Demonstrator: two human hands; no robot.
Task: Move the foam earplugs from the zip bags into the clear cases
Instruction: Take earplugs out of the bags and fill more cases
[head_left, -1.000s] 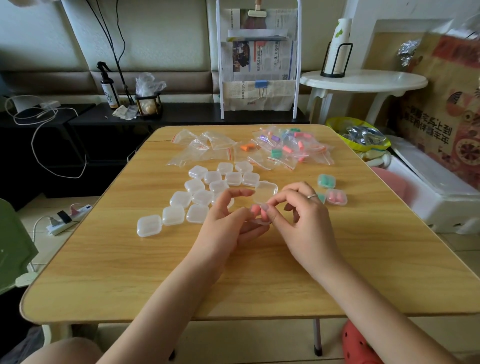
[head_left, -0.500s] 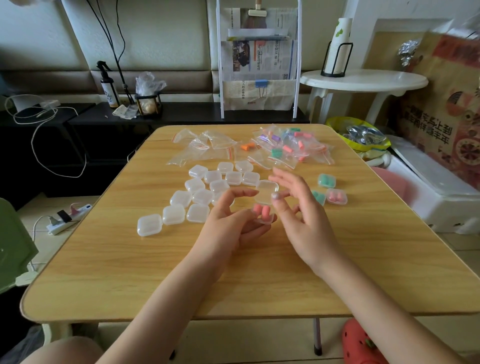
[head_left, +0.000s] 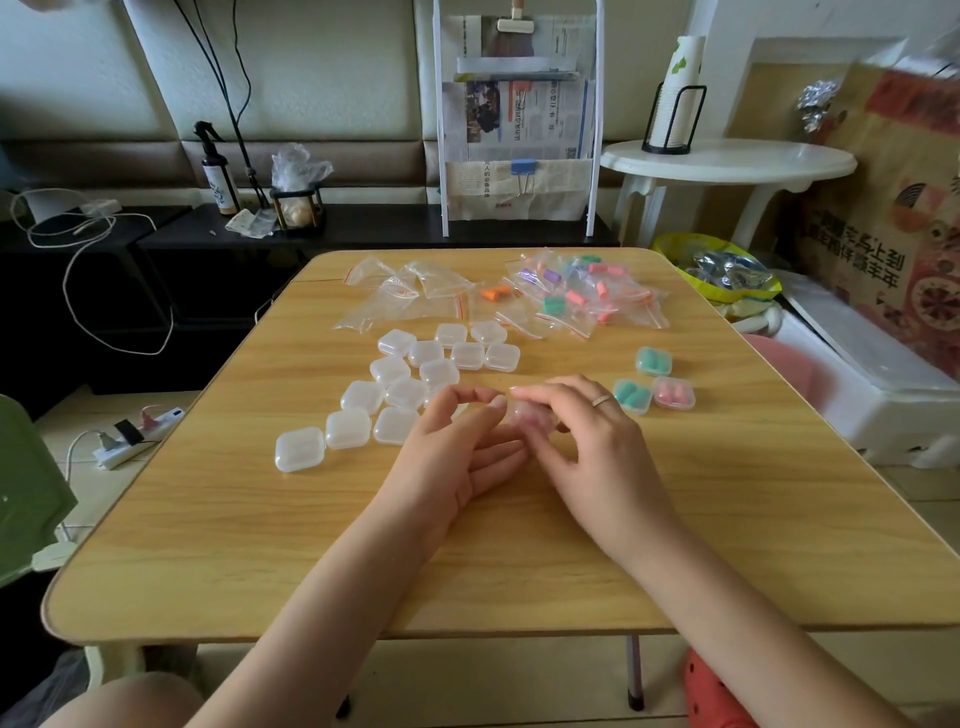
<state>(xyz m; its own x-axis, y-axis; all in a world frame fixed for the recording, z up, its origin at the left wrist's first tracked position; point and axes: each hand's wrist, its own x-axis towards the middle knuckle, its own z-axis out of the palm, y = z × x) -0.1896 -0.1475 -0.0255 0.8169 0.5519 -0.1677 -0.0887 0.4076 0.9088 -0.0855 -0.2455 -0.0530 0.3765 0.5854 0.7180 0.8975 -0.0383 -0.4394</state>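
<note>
A: Where are we with the clear case (head_left: 524, 415)?

B: We have it between both hands, over the middle of the wooden table (head_left: 218, 519). Our left hand (head_left: 457, 452) cups it from the left with thumb and forefinger curled at its far edge, and our right hand (head_left: 587, 441) pinches it from the right, fingertips over its top. Something pink shows through the plastic, so we judge the earplugs are already inside, though the case is blurred

A: So the case lies dead between the two, neither hand nearer?

B: Touching both. Whether the lid is fully snapped down we cannot tell. If it is, the move that follows turns on one thing: the filled cases (head_left: 653, 384) sit to the right and a little farther away, close beside our right hand, so that hand is the one to carry it over

A: And afterwards?

B: The empty cases (head_left: 395, 384) are just left of and beyond our left hand, within easy reach. The full zip bags (head_left: 582, 296) lie at the far right of the table, nearer our right hand, with the emptied bags (head_left: 410, 296) far left of them

A: Then left fetches a case, right fetches a bag

B: That is how we would judge it
</note>
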